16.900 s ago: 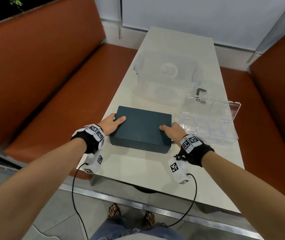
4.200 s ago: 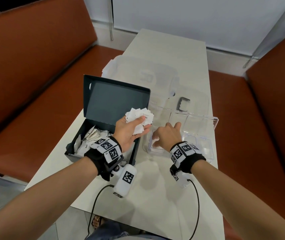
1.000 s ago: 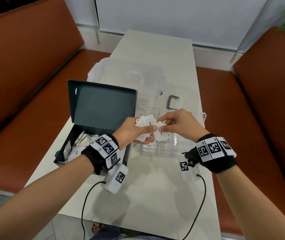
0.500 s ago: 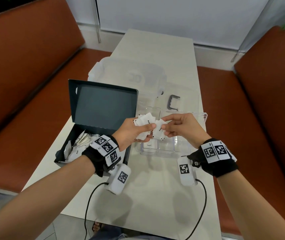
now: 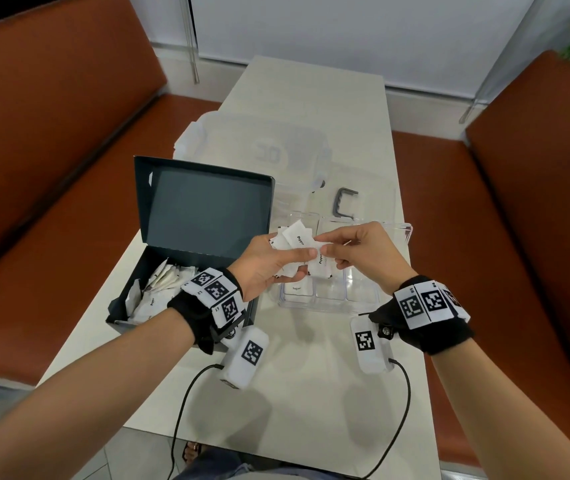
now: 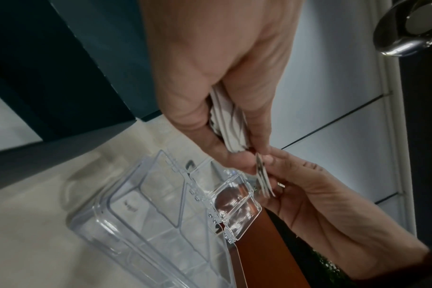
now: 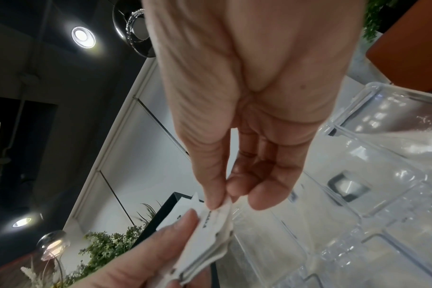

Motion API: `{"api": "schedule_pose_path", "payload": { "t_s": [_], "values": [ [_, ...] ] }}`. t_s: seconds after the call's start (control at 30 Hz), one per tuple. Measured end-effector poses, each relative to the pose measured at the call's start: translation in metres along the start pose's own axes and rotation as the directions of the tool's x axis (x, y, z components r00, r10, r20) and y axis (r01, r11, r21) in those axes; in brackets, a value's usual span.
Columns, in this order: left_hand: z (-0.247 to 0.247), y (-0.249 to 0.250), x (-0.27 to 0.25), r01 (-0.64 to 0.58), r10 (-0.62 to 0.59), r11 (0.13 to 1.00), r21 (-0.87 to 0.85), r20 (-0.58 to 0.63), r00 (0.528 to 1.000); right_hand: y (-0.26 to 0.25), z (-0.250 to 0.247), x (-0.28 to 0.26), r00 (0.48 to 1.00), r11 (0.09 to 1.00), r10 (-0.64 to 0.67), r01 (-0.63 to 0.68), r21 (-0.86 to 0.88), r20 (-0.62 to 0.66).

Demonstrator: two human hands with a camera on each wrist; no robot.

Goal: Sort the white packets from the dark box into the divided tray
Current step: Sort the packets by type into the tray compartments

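Several small white paper packets point(image 5: 294, 242) sit fanned in the left hand point(image 5: 264, 265), thumb clamped over them; the right hand point(image 5: 363, 252) pinches one packet point(image 5: 321, 263) by its edge. Both hover above the clear plastic divided tray point(image 5: 328, 304), where a "Sugar" packet point(image 5: 297, 288) lies. Left of the tray stands the open dark cardboard box point(image 5: 186, 237), more packets inside; behind it, a translucent lidded bin point(image 5: 259, 147).

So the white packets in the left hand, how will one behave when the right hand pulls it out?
Probably light and floppy: the packets look thin and flat, fanned in the left hand. One may drag its neighbours along, since they overlap closely. The right hand pinches only an edge, so it could bend or slip.
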State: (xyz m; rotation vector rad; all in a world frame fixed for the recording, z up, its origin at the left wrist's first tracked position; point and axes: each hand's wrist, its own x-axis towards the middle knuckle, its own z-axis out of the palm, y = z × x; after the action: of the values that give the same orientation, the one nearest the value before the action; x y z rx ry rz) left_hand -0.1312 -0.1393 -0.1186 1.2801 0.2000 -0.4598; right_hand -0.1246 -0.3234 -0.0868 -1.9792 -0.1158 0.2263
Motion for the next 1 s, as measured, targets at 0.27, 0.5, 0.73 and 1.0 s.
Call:
{"api": "schedule_pose_path", "payload": {
  "t_s": [0.27, 0.5, 0.73, 1.0],
  "values": [
    [-0.001, 0.000, 0.003, -0.058, 0.060, 0.998, 0.036, -0.056, 0.997, 0.014, -0.002, 0.007, 0.982, 0.978, 0.166, -0.152, 0.144, -0.090],
    [-0.008, -0.004, 0.003, -0.055, 0.056, 0.998, 0.010, -0.090, 0.994, 0.040, 0.013, 0.012, 0.945, 0.843, 0.183, -0.292, -0.451, -0.270],
    [-0.008, -0.004, 0.000, -0.052, 0.053, 0.999, 0.012, -0.069, 0.996, 0.060, 0.046, 0.014, 0.933, 0.633, 0.202, -0.357, -0.687, -0.298],
    [-0.014, -0.005, -0.003, -0.050, 0.050, 0.999, 0.002, -0.056, 0.997, 0.071, 0.053, 0.018, 0.983, 0.285, 0.155, -0.136, -0.949, -0.094]
  ]
}}
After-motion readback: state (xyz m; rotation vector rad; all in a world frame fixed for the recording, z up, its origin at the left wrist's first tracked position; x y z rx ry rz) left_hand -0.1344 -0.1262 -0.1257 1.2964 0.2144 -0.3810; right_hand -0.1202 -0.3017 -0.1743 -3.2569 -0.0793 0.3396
